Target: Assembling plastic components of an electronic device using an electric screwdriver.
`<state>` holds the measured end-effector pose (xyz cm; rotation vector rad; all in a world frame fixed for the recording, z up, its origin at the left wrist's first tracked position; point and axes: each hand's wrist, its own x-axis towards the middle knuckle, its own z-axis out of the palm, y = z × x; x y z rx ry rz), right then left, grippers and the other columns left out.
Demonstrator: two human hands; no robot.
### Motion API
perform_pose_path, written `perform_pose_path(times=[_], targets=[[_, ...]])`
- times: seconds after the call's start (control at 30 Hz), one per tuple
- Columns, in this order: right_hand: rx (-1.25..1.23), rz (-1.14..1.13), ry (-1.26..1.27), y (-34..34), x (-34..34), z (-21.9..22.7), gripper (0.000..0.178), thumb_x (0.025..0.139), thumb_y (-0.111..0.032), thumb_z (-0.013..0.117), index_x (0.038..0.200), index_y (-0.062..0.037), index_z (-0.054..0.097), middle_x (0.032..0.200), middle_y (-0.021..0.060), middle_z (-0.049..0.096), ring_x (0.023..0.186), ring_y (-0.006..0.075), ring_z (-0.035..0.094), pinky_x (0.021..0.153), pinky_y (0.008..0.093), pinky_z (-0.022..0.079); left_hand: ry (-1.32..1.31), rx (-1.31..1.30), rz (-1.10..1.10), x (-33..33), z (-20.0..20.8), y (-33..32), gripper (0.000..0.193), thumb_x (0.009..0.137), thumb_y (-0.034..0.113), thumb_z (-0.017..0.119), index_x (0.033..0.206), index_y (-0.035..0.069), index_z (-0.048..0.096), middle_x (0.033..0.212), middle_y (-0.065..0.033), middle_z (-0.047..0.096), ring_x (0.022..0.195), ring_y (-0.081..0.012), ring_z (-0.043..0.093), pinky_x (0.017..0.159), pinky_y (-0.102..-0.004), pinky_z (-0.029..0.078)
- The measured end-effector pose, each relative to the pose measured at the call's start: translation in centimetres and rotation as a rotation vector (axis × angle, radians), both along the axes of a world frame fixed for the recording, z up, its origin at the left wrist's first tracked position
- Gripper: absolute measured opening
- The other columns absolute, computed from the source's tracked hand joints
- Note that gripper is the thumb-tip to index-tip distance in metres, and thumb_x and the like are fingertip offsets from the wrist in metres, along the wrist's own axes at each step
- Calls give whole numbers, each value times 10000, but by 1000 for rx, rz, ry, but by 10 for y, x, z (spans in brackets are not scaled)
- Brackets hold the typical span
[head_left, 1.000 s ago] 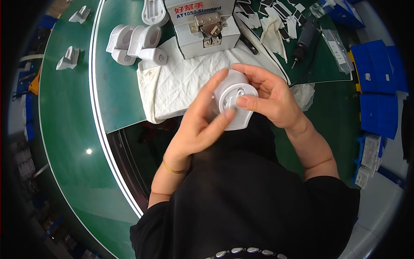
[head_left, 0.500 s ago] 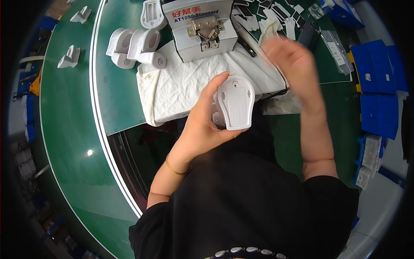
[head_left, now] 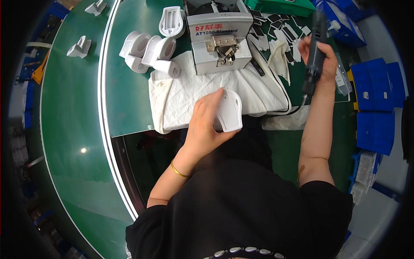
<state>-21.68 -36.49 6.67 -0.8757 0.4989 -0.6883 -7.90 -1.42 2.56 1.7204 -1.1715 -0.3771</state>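
A white plastic housing [head_left: 231, 113] is gripped in my left hand [head_left: 203, 118], over the near edge of the white cloth [head_left: 194, 101]. Its flat, rounded face with a shallow recess is turned up and to the right. At the right, my right hand [head_left: 324, 64] is wrapped round a black electric screwdriver [head_left: 315, 58], slightly blurred, with a cable by its lower end. Ahead of my left hand stands a light grey screw feeder [head_left: 222, 47] with a metal mechanism on its front.
Several white housings [head_left: 151, 52] sit left of the feeder, and one with an open compartment [head_left: 172, 21] lies behind them. Small black and white pieces [head_left: 282, 30] are scattered at the back right. Blue bins [head_left: 373, 82] stand at the right. White parts [head_left: 79, 47] rest on the left green surface.
My right hand, bare and blurred half a second ago, has moved right and taken hold of the electric screwdriver. The housing in my left hand has tilted. The whole view has shifted slightly.
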Motion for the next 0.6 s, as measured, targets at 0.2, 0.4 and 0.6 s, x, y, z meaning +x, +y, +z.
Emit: perform_pose_path(times=[0.2,0.4,0.6], targets=[[-292,-30,-200,92,101,80,282,925,-60,626,1163,38,510,689,107,593,608,206,618,610,340,544,-196,104,-119,3,0,-2,886,633,106,849,1448,151,505,1364,-218,476,1195,-429,501,1006,-463,468],[-855,-150,-121,120,143,80,340,870,-31,688,1153,10,504,804,89,631,706,176,655,657,315,545,-165,-16,-84,1,-12,-2,772,631,101,863,1359,182,618,1363,-227,497,1222,-421,515,1008,-468,463],[-733,150,-54,130,141,99,620,803,-44,764,1338,6,455,877,66,644,824,145,656,748,290,535,-156,-67,-90,3,-28,-1,759,612,88,871,1327,204,643,1361,-221,496,1241,-423,515,1006,-477,465]])
